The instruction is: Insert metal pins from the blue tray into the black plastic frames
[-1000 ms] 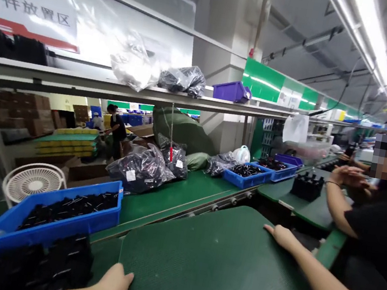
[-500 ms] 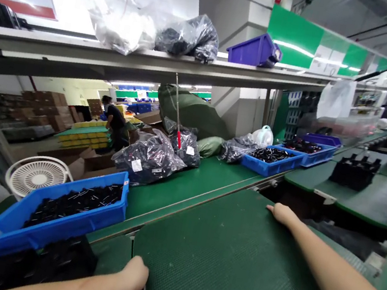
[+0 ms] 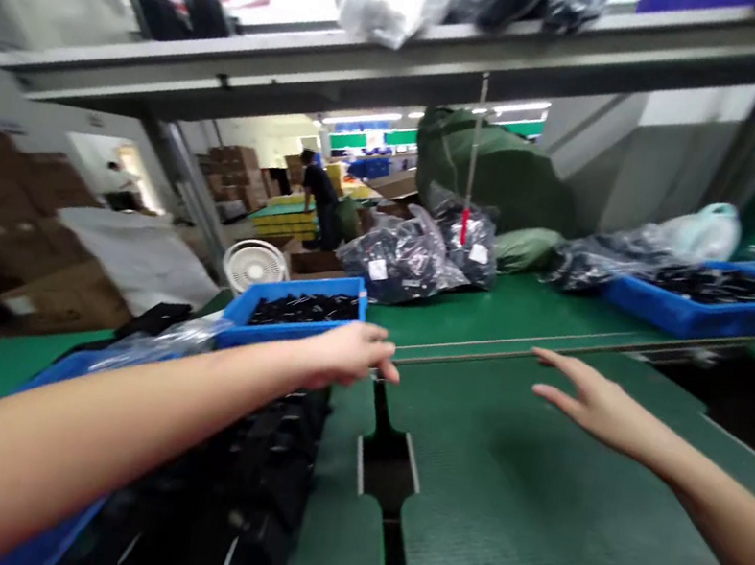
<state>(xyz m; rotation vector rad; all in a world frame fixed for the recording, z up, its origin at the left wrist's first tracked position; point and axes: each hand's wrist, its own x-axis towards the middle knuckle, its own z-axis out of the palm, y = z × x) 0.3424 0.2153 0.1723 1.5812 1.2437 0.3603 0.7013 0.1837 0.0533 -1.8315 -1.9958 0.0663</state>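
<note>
Long green matted worktop (image 3: 507, 539) runs across the view, and on it there's a blue plastic bin (image 3: 291, 337) full of small black parts (image 3: 303, 311). Those look light and stiff, though they're too small to make out properly, so I'd pinch one by its body, or grab the bin by its rim. Left hand (image 3: 354, 356) is open and empty, fingers apart, right by the bin's near corner. Right hand (image 3: 596, 409) is open too, out over the mat, holding nothing.

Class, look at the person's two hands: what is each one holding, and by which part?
Nothing is held: the left hand, by the blue plastic bin, and the right hand, above the green mat, are both open.
</note>
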